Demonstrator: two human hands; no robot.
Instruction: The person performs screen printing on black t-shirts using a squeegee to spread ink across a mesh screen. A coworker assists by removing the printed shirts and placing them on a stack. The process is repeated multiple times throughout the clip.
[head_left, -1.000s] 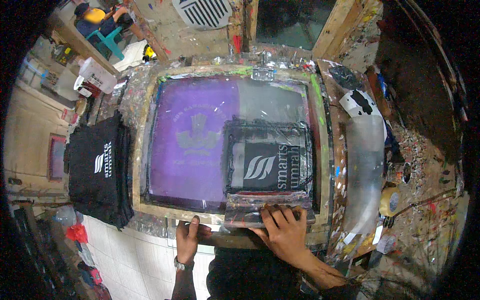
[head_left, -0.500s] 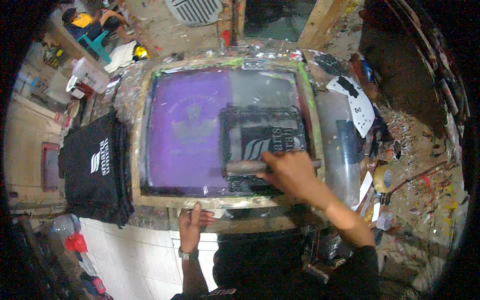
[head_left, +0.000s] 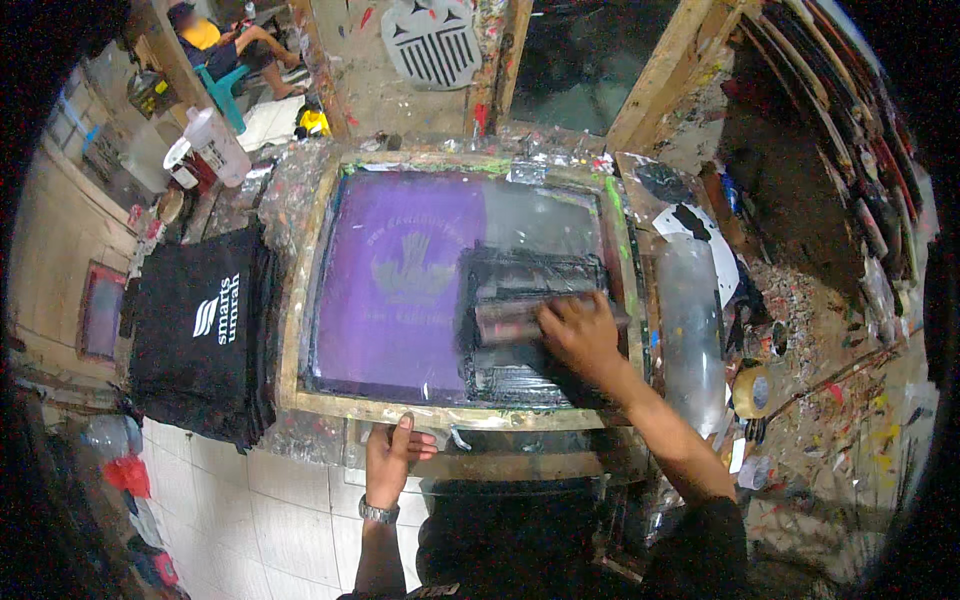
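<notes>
A wooden-framed printing screen (head_left: 288,385) lies in front of me, its mesh purple on the left and grey on the right. My left hand (head_left: 392,462) is at the front rim, thumb over the edge and fingers just below it. My right hand (head_left: 585,335) is closed around a squeegee (head_left: 505,318), which lies crosswise on the ink-covered dark area at the mesh's right side. That area is smeared with black ink (head_left: 520,384), and the squeegee and hand hide part of it. The right hand is slightly blurred.
A stack of black printed fabric pieces (head_left: 165,330) lies left of the screen. To the right are a clear cylinder (head_left: 692,340), a tape roll (head_left: 752,392) and a white cut-out sheet (head_left: 725,262). Plastic containers (head_left: 215,148) stand at the back left; another person (head_left: 265,48) sits beyond.
My right hand and the squeegee have moved away from me over the dark area, which now looks covered with black ink. The left hand stays at the front rim. The view has shifted.
</notes>
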